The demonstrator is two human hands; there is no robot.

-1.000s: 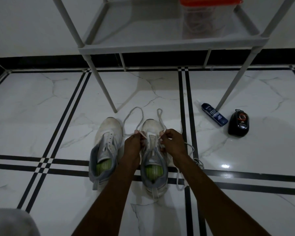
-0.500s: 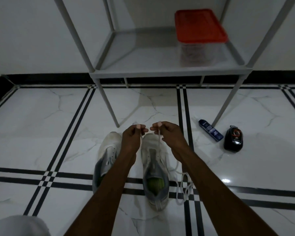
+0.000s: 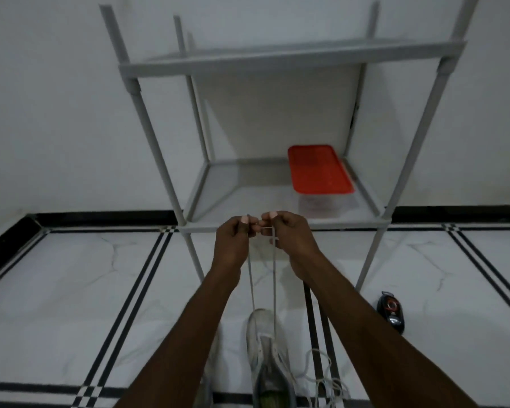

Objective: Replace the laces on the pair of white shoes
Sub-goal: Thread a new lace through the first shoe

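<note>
Above the white shoe (image 3: 267, 346), both hands' fingers (image 3: 249, 223) pinched on lace ends (image 3: 274, 278); second shoe mostly hidden.

Dim, flat indoor light, soft overall focus, and wide-angle bending of straight lines toward the edges.

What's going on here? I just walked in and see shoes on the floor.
A person is lacing a white shoe on the tiled floor. The left hand and right hand each pinch one end of the lace, holding both strands up taut from the front eyelets. A loose lace lies right of the shoe. The other shoe is mostly hidden behind the left arm.
</note>
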